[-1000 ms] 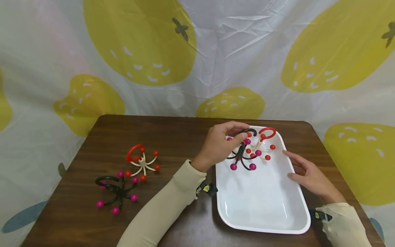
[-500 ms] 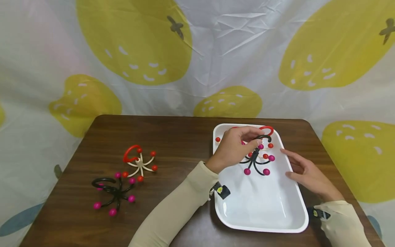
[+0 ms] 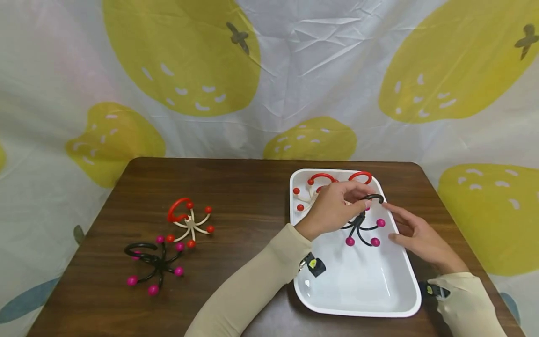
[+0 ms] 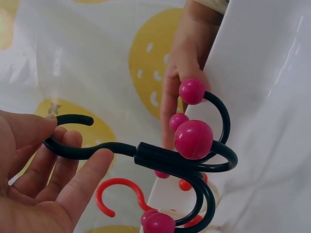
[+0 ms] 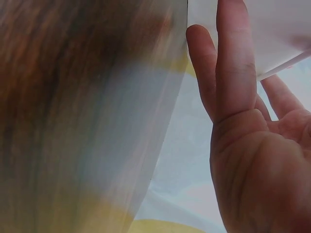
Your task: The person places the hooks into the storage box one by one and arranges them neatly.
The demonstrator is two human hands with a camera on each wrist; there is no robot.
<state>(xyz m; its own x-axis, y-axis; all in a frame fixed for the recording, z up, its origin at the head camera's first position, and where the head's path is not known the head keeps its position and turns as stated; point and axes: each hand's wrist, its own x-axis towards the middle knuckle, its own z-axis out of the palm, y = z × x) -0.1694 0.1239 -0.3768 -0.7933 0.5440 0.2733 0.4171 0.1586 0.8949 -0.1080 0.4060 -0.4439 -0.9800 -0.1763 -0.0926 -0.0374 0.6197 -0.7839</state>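
Note:
My left hand point(image 3: 337, 206) pinches the black hook of a multi-arm hook hanger point(image 3: 358, 220) with magenta ball tips. In the left wrist view, thumb and fingers grip the hook of this hanger point(image 4: 163, 158), and its curved arms spread away from the hand. It hangs over the far half of a white tray point(image 3: 345, 290). My right hand point(image 3: 421, 241) rests at the tray's right rim with its fingers extended. In the right wrist view this hand point(image 5: 257, 155) shows straight fingers against the tray's outer side. Behind the left hand, inside the tray, lies a cream hanger point(image 3: 312, 196) with red hook and balls.
A second red hook point(image 3: 360, 177) shows at the tray's far right corner, its body mostly hidden. On the brown table point(image 3: 236, 187) to the left lie a cream hanger with red balls point(image 3: 191, 224) and a black hanger with magenta balls point(image 3: 160, 264). A fruit-patterned cloth hangs behind.
My left hand has carried the black hanger rightward and slightly nearer across the tray, uncovering the cream hanger at the far left corner. My right hand stays at the rim.

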